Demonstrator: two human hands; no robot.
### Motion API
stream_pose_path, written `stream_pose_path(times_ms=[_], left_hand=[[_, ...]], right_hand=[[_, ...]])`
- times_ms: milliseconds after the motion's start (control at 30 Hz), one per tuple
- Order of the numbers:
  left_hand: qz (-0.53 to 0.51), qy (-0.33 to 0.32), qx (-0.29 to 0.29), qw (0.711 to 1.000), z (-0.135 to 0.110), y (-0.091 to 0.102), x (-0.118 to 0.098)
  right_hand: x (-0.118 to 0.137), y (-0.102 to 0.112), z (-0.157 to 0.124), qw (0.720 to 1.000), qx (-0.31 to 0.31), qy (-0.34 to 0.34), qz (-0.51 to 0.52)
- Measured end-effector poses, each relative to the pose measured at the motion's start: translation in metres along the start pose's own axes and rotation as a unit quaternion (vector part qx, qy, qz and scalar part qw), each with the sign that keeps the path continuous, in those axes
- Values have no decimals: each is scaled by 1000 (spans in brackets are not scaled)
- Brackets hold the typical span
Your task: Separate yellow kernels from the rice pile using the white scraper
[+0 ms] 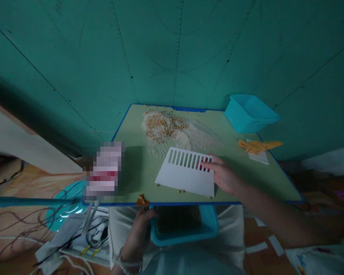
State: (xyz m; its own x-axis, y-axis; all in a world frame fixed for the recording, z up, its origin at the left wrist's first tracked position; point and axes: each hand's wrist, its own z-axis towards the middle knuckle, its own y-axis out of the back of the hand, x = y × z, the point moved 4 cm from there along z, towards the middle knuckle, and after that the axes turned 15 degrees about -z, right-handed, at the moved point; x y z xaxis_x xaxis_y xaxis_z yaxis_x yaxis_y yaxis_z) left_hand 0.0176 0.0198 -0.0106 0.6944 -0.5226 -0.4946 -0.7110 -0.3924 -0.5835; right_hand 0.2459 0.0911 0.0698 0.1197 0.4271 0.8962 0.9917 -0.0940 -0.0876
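My right hand (225, 173) grips the right end of a white slotted plastic board (186, 179), with fingers showing through its slots. The board lies tilted over the table's near half, just in front of a pile of pale grains (200, 135) mixed with yellow-brown beans (160, 124). My left hand (140, 225) is closed at the left rim of a blue plastic basin (212, 229) on my lap, below the table edge. The basin holds a dark mass whose kind is too dim to make out.
A pale green table (229, 133) with a blue edge stands against a green wall. At its back right sits a turquoise bin (252, 114); an orange cloth (259, 147) lies nearby. A small orange scrap (142, 200) rests on the near edge. Cables (25, 225) clutter the left floor.
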Motion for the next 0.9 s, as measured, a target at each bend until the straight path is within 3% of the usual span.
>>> stream_pose_path(times_ms=[200,333,600,800,900], left_hand=[[9,10,2,1000,2,-7,12],[19,25,4,1000,2,-16,24],[28,19,7,999,10,-10,26],[18,41,-44,998,15,0,27],[18,71,-47,996,18,-1,33]], right_hand=[[-3,0,0,1000,4,25,19],[3,13,3,998,-20,44,31],[7,96,-16,982,-170,78,25],[-23,139,-54,964,-259,55,29],[-38,154,-74,954,-287,90,12]])
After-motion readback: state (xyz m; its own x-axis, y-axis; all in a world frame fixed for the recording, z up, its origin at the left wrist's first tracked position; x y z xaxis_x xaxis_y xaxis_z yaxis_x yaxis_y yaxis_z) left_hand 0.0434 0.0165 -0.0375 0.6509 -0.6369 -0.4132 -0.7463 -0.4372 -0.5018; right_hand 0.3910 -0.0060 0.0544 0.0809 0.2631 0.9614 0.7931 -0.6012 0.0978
